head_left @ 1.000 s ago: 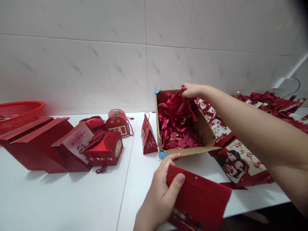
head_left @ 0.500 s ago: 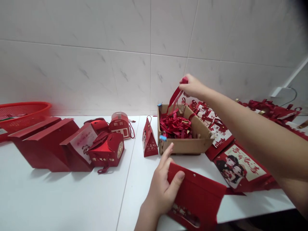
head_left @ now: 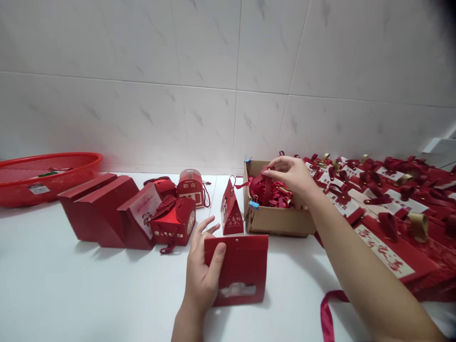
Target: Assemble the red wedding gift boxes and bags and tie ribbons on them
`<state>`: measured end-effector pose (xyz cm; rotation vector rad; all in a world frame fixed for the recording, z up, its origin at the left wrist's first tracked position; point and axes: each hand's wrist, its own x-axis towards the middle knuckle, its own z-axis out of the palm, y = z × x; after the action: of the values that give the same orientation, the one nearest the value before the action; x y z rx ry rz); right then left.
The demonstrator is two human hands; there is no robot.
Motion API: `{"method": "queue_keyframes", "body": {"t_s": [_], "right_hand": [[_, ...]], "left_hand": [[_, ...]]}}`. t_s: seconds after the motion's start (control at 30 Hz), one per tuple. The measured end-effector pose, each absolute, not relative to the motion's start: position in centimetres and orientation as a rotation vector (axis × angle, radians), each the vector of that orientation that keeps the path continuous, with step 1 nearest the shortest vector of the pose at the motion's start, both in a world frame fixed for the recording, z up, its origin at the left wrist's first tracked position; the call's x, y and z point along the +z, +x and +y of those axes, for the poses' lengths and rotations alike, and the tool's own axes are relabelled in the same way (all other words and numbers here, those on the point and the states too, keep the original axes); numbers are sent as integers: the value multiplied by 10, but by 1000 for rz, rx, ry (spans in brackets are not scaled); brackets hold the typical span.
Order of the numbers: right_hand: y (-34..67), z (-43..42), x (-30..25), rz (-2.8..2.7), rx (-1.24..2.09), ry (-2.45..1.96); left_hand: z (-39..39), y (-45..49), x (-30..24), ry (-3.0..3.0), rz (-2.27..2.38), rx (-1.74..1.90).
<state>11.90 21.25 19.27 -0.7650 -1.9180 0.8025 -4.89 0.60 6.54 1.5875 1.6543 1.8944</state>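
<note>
My left hand grips the left edge of a flat red paper bag that stands upright on the white table, thumb across its front. My right hand reaches over a small cardboard box filled with red ribbons and pinches one red ribbon between thumb and fingers. My right forearm stretches across the table's right side.
A red triangular box stands left of the cardboard box. Several red gift boxes line the table's left. A red plastic basket sits far left. Stacked flat red bags with ribbons fill the right. A loose ribbon lies by my forearm.
My right hand dropped from above the box to its rim, still pinching ribbon. My left hand turned the red bag upright and drew it left. The view shifted right.
</note>
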Motion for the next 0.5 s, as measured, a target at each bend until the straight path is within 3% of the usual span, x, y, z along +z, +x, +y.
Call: {"method": "queue_keyframes", "body": {"t_s": [0.23,0.5], "right_hand": [[125,225,158,-1764,817,-714],[135,240,158,-1729,711,-832]], "left_hand": [[3,-49,64,1461,1580,1940],[3,-52,63,1465,1524,1881]]}}
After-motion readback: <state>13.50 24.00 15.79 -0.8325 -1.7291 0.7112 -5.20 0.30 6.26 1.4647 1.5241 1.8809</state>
